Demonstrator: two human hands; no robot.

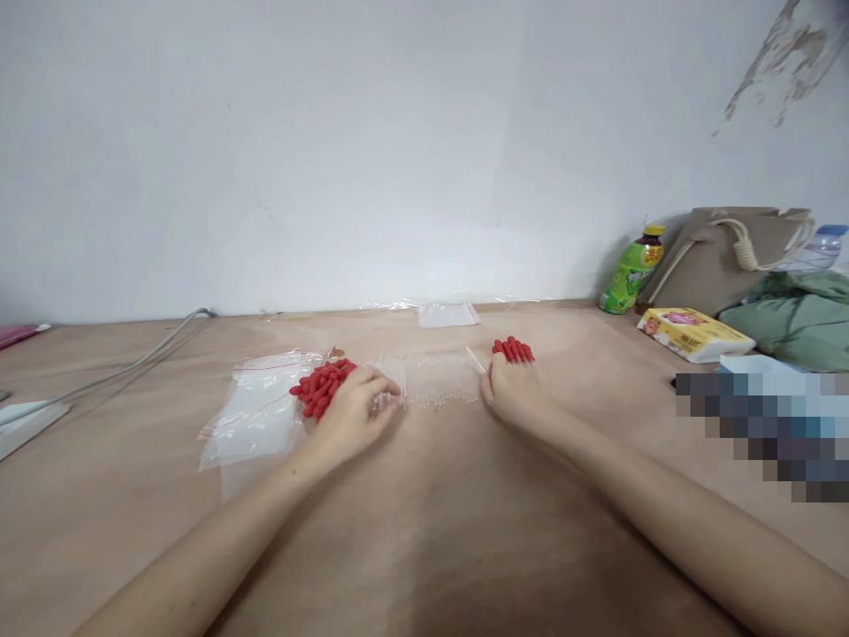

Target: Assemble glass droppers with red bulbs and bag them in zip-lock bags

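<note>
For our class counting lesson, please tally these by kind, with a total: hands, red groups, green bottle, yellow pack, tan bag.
Hands: 2 (left hand, right hand)
Red groups: 2 (left heap, right cluster)
Green bottle: 1
Yellow pack: 1
Tan bag: 1
Total: 7

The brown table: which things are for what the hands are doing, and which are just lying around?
Probably for the job:
heap of small red bulb-shaped pieces
row of thin clear tubes
cluster of red pieces beside the right hand
maybe the flat clear plastic bags

Probably just lying about:
green bottle with yellow cap
beige bag with rope handles
long grey cable
</note>
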